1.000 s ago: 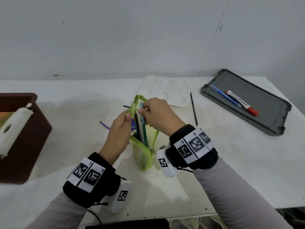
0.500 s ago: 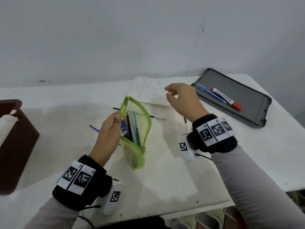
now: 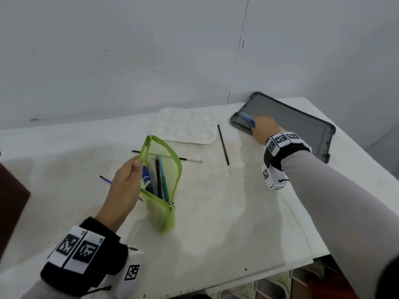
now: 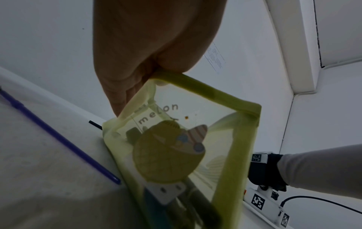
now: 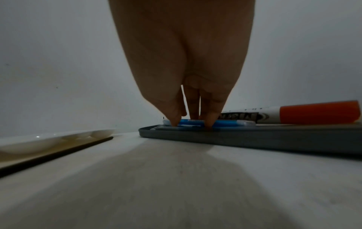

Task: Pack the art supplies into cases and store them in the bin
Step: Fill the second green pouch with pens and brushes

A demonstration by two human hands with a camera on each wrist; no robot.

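My left hand point(image 3: 135, 167) pinches the rim of a green mesh pouch point(image 3: 160, 190) and holds it upright and unzipped on the table. Several pens and a ruler stand inside. The left wrist view shows the pouch point(image 4: 176, 155) from its printed side under that hand point(image 4: 152, 62). At the back right my right hand point(image 3: 262, 130) reaches onto the grey tray point(image 3: 302, 126). There its thumb and fingertips point(image 5: 174, 122) close on a blue pen point(image 5: 225, 123) that still lies in the tray. The pen's far end point(image 3: 247, 117) sticks out past the hand.
A red-capped marker point(image 5: 313, 113) lies in the tray behind the pen. A white palette point(image 3: 185, 128) sits at the back. Two black brushes point(image 3: 224, 151) point(image 3: 168, 157) and a purple one point(image 3: 105, 179) lie on the table. The brown bin point(image 3: 10, 201) is at the left edge.
My right hand left the pouch's mouth and moved back and right to the grey tray, coming down on the blue pen. The left hand kept holding the pouch.
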